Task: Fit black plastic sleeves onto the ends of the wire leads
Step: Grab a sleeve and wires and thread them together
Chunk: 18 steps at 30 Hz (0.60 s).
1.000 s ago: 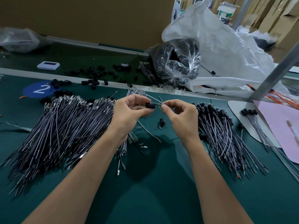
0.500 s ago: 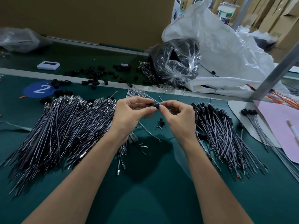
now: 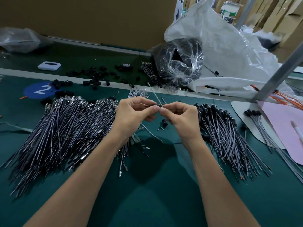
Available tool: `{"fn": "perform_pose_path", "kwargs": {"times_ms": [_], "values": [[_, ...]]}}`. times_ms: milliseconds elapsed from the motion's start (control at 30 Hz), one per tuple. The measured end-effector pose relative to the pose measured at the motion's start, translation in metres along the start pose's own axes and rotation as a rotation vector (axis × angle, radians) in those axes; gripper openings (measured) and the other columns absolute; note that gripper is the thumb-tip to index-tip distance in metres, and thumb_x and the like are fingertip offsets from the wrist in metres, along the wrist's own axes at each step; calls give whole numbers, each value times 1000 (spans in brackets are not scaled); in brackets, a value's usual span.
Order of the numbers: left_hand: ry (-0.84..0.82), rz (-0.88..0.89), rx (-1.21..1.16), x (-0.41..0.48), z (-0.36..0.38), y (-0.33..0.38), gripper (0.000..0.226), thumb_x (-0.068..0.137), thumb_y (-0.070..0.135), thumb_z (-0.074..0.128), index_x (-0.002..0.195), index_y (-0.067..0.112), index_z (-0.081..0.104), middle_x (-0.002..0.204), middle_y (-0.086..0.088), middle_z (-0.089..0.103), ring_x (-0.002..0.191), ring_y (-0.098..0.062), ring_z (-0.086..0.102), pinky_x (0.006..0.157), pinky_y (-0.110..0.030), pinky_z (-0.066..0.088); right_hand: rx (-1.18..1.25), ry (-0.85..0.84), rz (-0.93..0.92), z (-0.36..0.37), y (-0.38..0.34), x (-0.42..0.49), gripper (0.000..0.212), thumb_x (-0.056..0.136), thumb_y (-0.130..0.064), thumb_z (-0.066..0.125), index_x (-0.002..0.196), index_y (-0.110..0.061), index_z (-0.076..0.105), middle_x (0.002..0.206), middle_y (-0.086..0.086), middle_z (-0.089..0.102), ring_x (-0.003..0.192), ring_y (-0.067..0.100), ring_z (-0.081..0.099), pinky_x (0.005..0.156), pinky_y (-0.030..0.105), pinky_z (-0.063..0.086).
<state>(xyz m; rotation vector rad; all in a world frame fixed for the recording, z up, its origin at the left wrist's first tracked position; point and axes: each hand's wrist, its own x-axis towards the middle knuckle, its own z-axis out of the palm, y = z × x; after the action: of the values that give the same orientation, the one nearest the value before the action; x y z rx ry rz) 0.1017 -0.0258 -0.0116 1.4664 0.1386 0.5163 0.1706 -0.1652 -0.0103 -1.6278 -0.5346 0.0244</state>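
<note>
Here, the left hand pinches a small black plastic sleeve, and the right hand pinches a thin grey wire lead. They meet tip to tip so the end can slide in (how far is hidden). The big heap of bare grey leads waits on the left, and the heap of black-capped leads lies on the right.

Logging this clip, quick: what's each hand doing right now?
Left hand: pinching the black sleeve.
Right hand: pinching a wire at the sleeve.
</note>
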Motion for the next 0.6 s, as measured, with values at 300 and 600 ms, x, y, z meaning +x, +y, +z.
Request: {"fn": "perform_pose_path", "kwargs": {"times_ms": [300, 600], "values": [[89, -71, -101, 1, 0, -1, 2, 82, 9, 73, 83, 10, 76, 70, -8, 74, 61, -18, 71, 59, -23, 57, -35, 98, 16, -4, 0, 1, 5, 81, -12, 78, 79, -15, 75, 70, -1, 73, 64, 11, 66, 63, 21, 51], [240, -166, -237, 3, -6, 2, 8, 88, 11, 68, 84, 5, 72, 65, -3, 71, 57, -13, 67, 61, -21, 58, -418, 215, -217, -10, -1, 1, 13, 80, -6, 77, 85, -18, 78, 79, -5, 71, 60, -1, 55, 56, 9, 40]]}}
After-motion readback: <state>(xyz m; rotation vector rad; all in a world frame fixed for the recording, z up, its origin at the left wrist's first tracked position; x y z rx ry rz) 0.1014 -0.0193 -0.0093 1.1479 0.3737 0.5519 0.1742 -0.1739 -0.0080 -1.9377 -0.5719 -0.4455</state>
